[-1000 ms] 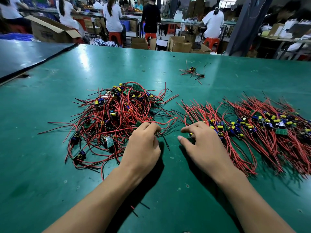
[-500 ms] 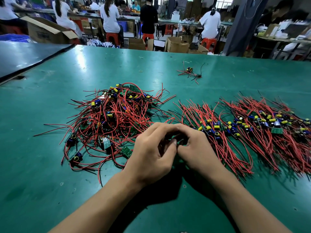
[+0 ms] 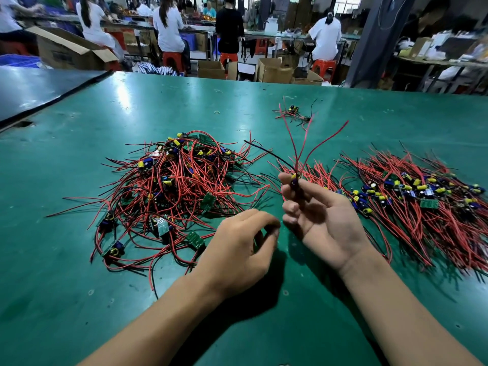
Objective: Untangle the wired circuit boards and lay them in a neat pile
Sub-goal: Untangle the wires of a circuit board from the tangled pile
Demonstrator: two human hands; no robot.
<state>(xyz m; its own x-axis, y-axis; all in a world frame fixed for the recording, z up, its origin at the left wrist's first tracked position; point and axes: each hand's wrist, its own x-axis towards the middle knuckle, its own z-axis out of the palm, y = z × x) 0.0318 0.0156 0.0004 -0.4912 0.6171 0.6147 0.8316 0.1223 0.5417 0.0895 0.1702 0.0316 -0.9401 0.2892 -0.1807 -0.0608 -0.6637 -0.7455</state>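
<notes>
Small wired circuit board (image 3: 295, 181), red and black leads fanned upward, is pinched in the palm-up right hand (image 3: 326, 219) above the green tabletop (image 3: 79, 299), largely hidden by fingers (image 3: 288, 192). Left hand (image 3: 237, 247) curled palm-down; grasp indeterminable.

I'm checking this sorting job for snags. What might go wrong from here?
1. The wired circuit board, pinched in the right hand, has its red and black leads splayed upward. Set down carelessly, they may cross the wires of the sorted pile instead of lining up.
2. The left hand hovers at the edge of the tangled heap. Tugging one board there would likely drag looped neighbours along.
</notes>
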